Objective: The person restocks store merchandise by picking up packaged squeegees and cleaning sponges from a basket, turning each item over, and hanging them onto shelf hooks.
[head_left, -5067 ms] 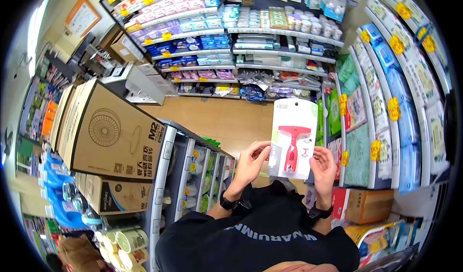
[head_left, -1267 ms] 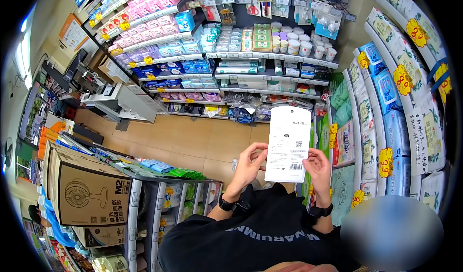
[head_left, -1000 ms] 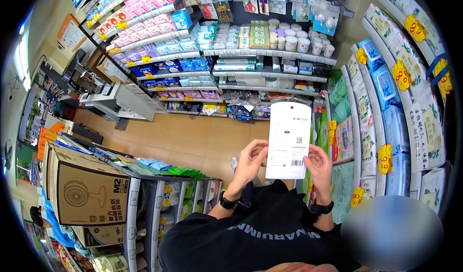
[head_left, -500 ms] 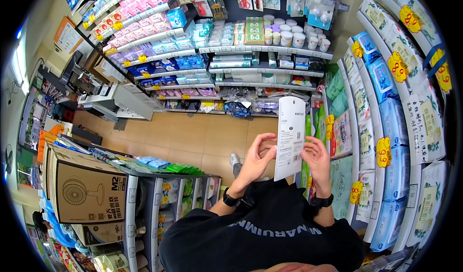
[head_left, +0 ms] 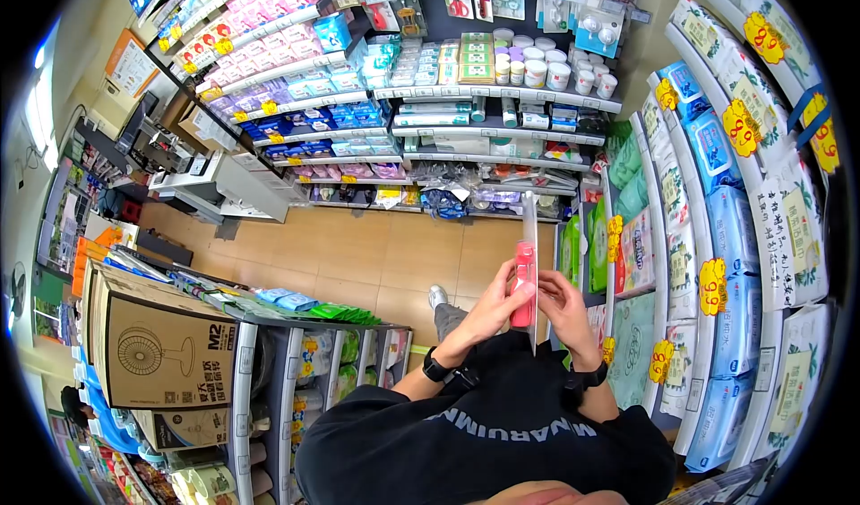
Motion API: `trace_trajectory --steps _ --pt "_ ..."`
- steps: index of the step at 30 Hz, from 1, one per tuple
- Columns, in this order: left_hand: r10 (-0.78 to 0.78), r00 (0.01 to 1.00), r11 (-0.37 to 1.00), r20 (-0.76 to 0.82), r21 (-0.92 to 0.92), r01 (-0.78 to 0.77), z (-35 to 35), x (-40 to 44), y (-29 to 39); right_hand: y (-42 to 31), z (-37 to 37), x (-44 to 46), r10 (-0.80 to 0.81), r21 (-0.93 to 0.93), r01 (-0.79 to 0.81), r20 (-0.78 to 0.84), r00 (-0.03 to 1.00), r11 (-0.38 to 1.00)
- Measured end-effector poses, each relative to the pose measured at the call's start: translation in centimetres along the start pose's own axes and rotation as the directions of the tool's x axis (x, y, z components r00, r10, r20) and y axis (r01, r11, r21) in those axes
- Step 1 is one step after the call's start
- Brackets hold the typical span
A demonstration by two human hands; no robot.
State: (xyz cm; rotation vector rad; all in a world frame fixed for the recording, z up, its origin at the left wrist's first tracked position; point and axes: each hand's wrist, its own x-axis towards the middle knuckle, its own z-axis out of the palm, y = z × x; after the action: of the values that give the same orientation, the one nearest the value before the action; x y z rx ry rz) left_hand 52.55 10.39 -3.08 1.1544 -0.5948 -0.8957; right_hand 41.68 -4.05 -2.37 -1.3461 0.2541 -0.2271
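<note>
A blister pack (head_left: 524, 276) stands nearly edge-on in front of my chest, a tall white card with a pinkish-red item on its left face. The kind of that item cannot be made out. My left hand (head_left: 491, 310) is closed on the red side, its thumb across the plastic. My right hand (head_left: 567, 312) holds the card from the other side, with fingertips bent against its back. Dark bands sit on both wrists.
Ahead are shelves with white tubs (head_left: 535, 73) and hanging goods. On the right, blue wipe packs (head_left: 733, 223) line a close shelf with yellow price tags. A fan carton (head_left: 161, 353) tops the left shelf unit. A tiled floor (head_left: 331, 254) lies between.
The blister pack has turned from showing its printed white back to nearly edge-on, so its red side now shows. Both hands have moved with it, slightly lower.
</note>
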Motion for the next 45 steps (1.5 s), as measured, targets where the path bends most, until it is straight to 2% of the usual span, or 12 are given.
trace_trajectory --steps 4,5,9,12,14,15,17,21,25,30,41,45 --pt "0.021 0.999 0.998 -0.031 0.059 -0.019 -0.3 0.1 -0.6 0.6 -0.1 -0.1 0.012 -0.054 -0.01 0.039 0.999 0.998" --pt "0.009 0.998 0.998 -0.054 0.07 -0.006 -0.4 0.1 -0.7 0.7 -0.3 -0.1 0.047 -0.118 -0.041 0.044 0.998 0.992" --pt "-0.057 0.985 0.991 -0.164 0.113 0.076 -0.2 -0.2 0.3 -0.7 -0.4 -0.7 -0.007 -0.111 0.012 0.04 0.999 0.994" --pt "-0.066 0.963 0.991 -0.262 0.092 0.093 -1.4 -0.1 -0.4 -2.5 -0.1 -1.0 -0.065 0.001 0.065 -0.072 0.995 0.998" --pt "-0.062 0.949 0.995 -0.308 0.05 0.082 -1.9 -0.3 -0.6 -2.3 -0.2 -0.8 -0.097 0.008 0.099 -0.132 0.986 0.995" --pt "-0.059 0.937 0.996 -0.343 0.043 0.079 -2.2 -0.5 -0.1 -2.3 -0.1 -0.5 -0.117 -0.066 0.108 -0.166 0.979 0.992" --pt "0.015 0.902 0.993 -0.432 0.109 0.036 -2.3 -0.9 1.0 -1.7 -0.3 0.3 -0.077 -0.084 0.065 -0.156 0.985 0.994" --pt "0.049 0.848 0.998 -0.528 0.058 -0.021 -4.1 -1.6 1.8 0.3 -0.7 2.3 0.022 -0.077 -0.032 -0.13 0.991 0.997" --pt "-0.014 0.804 0.999 -0.595 0.024 0.035 -6.5 -2.4 2.6 1.1 1.1 4.9 0.097 -0.035 -0.1 -0.078 0.992 0.994" --pt "0.04 0.728 0.999 -0.684 0.011 -0.045 -10.1 -2.2 4.1 0.5 4.1 9.0 0.127 0.0 -0.127 0.005 0.992 0.992" --pt "0.103 0.749 0.994 -0.655 0.088 -0.06 -22.2 1.7 11.6 -1.6 11.7 21.1 0.01 -0.044 -0.008 0.036 0.999 0.999" --pt "0.212 0.782 0.977 -0.587 0.156 -0.148 -26.7 3.8 14.6 -3.0 14.9 25.0 -0.082 -0.055 0.082 -0.004 0.997 0.995"
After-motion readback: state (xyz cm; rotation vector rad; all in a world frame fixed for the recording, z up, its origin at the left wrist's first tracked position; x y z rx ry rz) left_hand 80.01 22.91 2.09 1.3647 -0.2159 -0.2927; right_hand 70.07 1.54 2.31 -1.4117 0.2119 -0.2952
